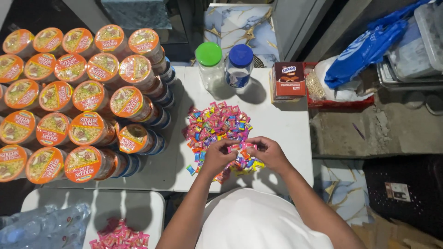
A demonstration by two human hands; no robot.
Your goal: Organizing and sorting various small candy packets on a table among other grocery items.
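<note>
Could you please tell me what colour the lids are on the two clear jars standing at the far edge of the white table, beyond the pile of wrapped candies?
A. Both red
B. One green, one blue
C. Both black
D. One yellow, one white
B: the left jar has a green lid and the jar beside it a blue one, both standing beyond the pile of wrapped candies that both hands work over.

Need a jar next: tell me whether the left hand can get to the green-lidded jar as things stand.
Probably yes. The left hand rests on the candy pile, and the green-lidded jar stands upright beyond it on the white table, with only loose flat candies between. The stacked noodle cups sit off to the side.
</note>
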